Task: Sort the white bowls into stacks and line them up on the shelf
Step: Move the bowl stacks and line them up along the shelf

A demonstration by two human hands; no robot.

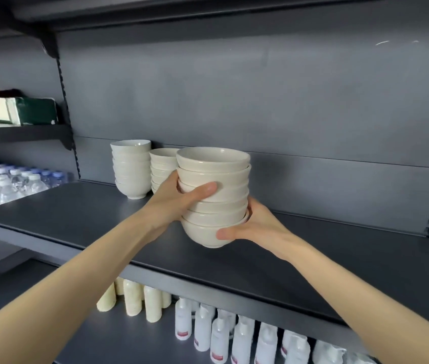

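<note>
Gripping the stack of white bowls (214, 195) from both sides, I have my left hand (179, 198) curled round its middle, thumb across the front, and my right hand (255, 227) cupping the lowest bowl. It is over the dark shelf (76, 206), just right of the middle stack (162, 164) and the far-left stack (132, 169). I cannot tell whether its foot touches the shelf.
</note>
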